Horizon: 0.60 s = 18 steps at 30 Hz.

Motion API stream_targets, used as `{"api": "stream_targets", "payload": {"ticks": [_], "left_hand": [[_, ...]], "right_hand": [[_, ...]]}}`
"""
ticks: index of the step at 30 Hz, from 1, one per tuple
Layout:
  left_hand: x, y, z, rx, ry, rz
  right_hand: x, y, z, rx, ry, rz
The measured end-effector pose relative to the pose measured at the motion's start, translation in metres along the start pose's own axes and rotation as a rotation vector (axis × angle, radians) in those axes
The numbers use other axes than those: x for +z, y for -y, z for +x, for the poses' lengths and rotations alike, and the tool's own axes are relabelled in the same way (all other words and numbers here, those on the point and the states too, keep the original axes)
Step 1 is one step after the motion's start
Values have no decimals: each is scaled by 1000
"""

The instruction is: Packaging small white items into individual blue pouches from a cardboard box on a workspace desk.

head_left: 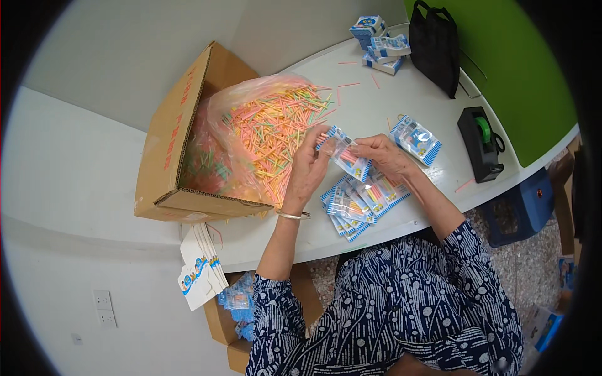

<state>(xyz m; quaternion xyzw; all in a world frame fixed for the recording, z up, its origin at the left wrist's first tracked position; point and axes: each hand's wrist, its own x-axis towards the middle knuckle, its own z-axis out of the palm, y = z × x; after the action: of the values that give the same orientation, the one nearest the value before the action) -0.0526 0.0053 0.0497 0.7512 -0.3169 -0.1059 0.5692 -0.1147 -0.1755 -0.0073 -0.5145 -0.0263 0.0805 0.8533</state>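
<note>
Between my two hands, above the white table, is a small clear plastic packet (pixel 344 154) with blue-and-white striped ends and pink sticks inside. My left hand (pixel 307 168) is closed round its upper left end, where pink stick tips show by the fingers. My right hand (pixel 387 158) pinches the packet's right edge. Just below lies an overlapping pile of similar packets (pixel 351 203) filled with coloured sticks. To the left, a heap of thin pink, yellow, orange and green sticks (pixel 269 125) spills out of a clear plastic bag (pixel 219 103).
The bag comes out of a tipped cardboard box (pixel 166 138). Flat packets (pixel 415 139) lie to the right, near a black tape dispenser (pixel 480 144). Small blue-and-white boxes (pixel 382 47) and a black bag (pixel 434 50) stand at the back. White cartons (pixel 204 266) overhang the table's front left.
</note>
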Motion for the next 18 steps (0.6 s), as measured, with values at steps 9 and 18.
{"api": "stream_targets", "payload": {"ticks": [9,18], "left_hand": [[6,-10,0,44,28,-36],[17,-26,2,153,183,217]], "right_hand": [[8,12,-7,-21,44,-72],[0,18,-25,72,80,-346]]}}
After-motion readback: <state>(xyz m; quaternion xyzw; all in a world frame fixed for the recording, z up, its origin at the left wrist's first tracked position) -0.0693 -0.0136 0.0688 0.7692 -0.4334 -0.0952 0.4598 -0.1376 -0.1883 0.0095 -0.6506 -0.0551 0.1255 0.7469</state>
